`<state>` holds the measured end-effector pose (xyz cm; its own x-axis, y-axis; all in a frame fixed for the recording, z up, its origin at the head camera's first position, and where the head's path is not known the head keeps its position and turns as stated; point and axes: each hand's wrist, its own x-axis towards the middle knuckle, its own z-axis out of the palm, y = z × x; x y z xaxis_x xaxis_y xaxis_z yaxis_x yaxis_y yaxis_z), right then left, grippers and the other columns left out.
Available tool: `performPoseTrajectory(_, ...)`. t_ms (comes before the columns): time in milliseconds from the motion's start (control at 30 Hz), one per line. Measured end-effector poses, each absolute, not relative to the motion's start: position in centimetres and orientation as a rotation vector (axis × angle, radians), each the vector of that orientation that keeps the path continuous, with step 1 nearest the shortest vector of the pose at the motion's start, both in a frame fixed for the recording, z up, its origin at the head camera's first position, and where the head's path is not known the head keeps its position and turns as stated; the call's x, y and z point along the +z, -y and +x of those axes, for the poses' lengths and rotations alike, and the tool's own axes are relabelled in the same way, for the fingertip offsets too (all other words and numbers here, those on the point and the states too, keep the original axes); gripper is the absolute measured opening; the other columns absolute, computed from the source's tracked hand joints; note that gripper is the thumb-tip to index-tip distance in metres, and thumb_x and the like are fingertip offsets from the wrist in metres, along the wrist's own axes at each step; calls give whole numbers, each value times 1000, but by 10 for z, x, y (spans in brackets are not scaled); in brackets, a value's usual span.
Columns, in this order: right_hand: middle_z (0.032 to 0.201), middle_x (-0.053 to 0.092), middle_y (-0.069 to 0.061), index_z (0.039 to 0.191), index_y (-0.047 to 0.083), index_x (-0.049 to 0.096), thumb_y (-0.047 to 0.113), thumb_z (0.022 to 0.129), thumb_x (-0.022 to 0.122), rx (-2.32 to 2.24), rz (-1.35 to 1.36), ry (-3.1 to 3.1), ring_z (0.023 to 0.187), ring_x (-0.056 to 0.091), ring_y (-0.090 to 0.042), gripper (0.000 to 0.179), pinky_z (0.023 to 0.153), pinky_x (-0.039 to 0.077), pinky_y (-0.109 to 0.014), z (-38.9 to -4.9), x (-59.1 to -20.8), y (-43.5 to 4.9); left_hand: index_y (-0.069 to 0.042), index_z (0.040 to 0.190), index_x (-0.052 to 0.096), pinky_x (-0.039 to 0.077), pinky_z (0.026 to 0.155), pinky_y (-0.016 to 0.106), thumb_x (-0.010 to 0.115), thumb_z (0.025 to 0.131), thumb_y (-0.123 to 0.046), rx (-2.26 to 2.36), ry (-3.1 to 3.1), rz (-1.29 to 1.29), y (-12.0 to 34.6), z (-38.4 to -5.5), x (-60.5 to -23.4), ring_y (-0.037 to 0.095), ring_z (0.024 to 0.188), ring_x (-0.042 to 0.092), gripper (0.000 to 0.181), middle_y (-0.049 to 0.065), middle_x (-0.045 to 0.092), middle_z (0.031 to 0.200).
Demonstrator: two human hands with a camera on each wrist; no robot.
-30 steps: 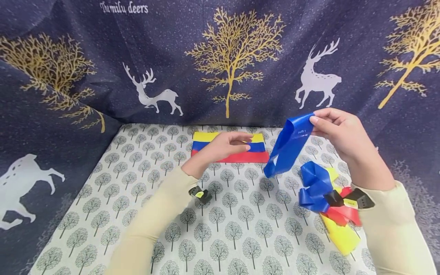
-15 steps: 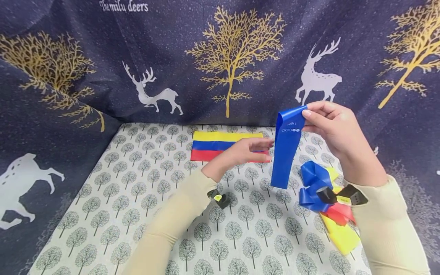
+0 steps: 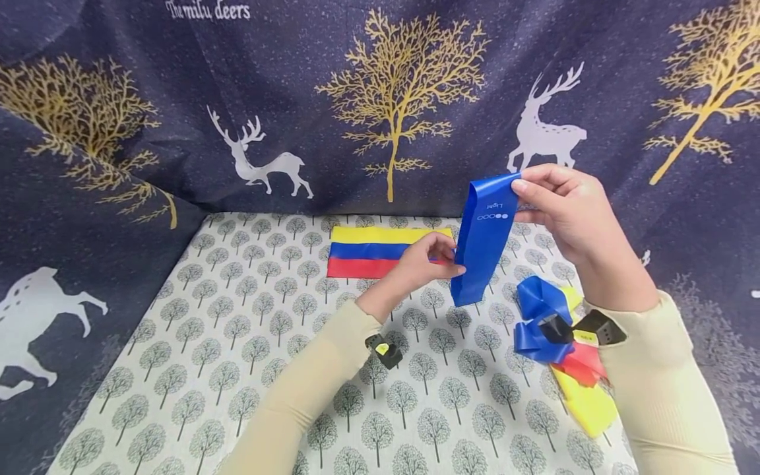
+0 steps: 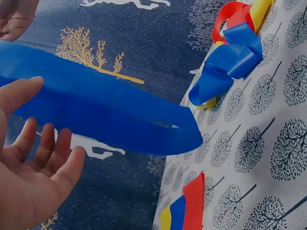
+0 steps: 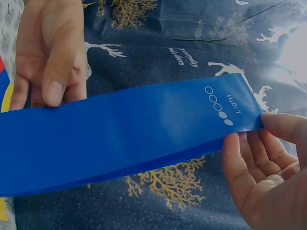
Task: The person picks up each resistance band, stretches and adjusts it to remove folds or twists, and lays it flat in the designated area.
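My right hand (image 3: 567, 208) pinches the upper corner of a blue resistance band loop (image 3: 485, 231), printed "Light" with a row of small circles. The loop hangs down above the table. At its left edge is my left hand (image 3: 420, 262), fingers bent and spread, thumb in front of the band's edge. In the left wrist view, the left thumb overlaps the blue band (image 4: 105, 105) while the other fingers stay below it. The right wrist view has the right thumb and fingers (image 5: 280, 127) at the printed end. Whether the left thumb touches the band is unclear.
Yellow, blue and red bands (image 3: 362, 251) lie flat in stripes at the table's back. On the right is a loose pile of blue (image 3: 541, 300), red (image 3: 584, 365) and yellow bands (image 3: 588, 406). A dark deer-and-tree curtain (image 3: 267, 66) hangs behind the tree-print tablecloth (image 3: 249, 382).
The right hand has moved left and slightly up with the blue band, which swung from slanted toward upright. The left hand has come right, from over the striped bands to the blue band's edge.
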<state>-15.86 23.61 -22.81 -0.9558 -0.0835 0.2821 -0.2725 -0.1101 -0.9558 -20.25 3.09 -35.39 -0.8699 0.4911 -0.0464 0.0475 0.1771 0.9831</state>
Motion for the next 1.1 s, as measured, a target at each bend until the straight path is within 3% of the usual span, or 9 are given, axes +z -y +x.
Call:
performPoseTrajectory(200, 81, 76, 3, 92, 10, 75, 1, 97, 66, 2216, 405, 1999, 71, 72, -8, 14, 63, 62, -21, -159, -226, -232, -13, 147, 51, 50, 112, 38, 80, 87, -15, 1632, -2094, 563, -33, -202, -354, 23, 136, 54, 66, 8, 60, 142)
performPoseTrajectory(333, 80, 76, 2, 92, 10, 75, 2, 96, 67, 2209, 398, 1956, 70, 72, -8, 12, 63, 63, -21, -161, -226, -230, -9, 148, 53, 46, 119, 39, 76, 92, -16, 1510, -2040, 632, -37, -199, -357, 27, 140, 56, 61, 11, 61, 147)
performPoseTrajectory(433, 79, 76, 2, 91, 10, 76, 4, 94, 70, 2215, 362, 1890, 68, 73, -9, 9, 61, 63, -21, -164, -226, -230, -4, 134, 65, 51, 109, 28, 74, 94, -17, 1446, -2039, 655, -39, -197, -362, 21, 127, 65, 44, 12, 72, 131)
performPoseTrajectory(500, 79, 77, 0, 91, 8, 77, 2, 93, 71, 2266, 340, 1812, 66, 73, -10, 8, 59, 62, -21, -167, -226, -233, -1, 112, 73, 53, 87, 20, 74, 94, -19, 1396, -2064, 671, -38, -196, -368, 14, 100, 69, 25, 7, 78, 102)
performPoseTrajectory(567, 78, 77, -2, 90, 6, 77, 0, 92, 71, 2334, 306, 1725, 64, 73, -12, 8, 57, 61, -21, -171, -226, -237, -4, 95, 72, 45, 74, 19, 75, 93, -22, 1347, -2082, 678, -36, -194, -373, 6, 83, 58, 18, -2, 70, 81)
performPoseTrajectory(633, 78, 77, -5, 90, 3, 76, -2, 92, 71, 2406, 262, 1637, 63, 73, -14, 8, 55, 61, -21, -176, -226, -243, -6, 89, 69, 43, 74, 21, 75, 93, -23, 1322, -2072, 670, -34, -192, -379, 5, 78, 51, 18, -7, 62, 76)
performPoseTrajectory(733, 79, 77, -6, 91, 2, 76, -2, 91, 72, 2465, 150, 1549, 63, 72, -16, 5, 55, 60, -23, -183, -229, -252, -8, 100, 75, 50, 96, 28, 76, 93, -21, 1315, -2031, 632, -33, -188, -386, 4, 94, 62, 15, 0, 77, 94)
performPoseTrajectory(833, 80, 76, -5, 93, 3, 75, 1, 90, 75, 2457, 19, 1507, 65, 70, -15, 4, 55, 58, -23, -188, -233, -260, -5, 115, 75, 46, 114, 41, 76, 92, -16, 1340, -1963, 564, -32, -184, -395, 12, 107, 70, 25, 12, 79, 114)
performPoseTrajectory(1100, 74, 71, 0, 85, 8, 74, 4, 88, 78, 2435, -317, 1452, 68, 62, -11, 7, 59, 51, -21, -201, -258, -284, 0, 120, 72, 48, 112, 43, 74, 93, -12, 1376, -1912, 549, -14, -178, -406, 16, 101, 73, 30, 18, 77, 116)
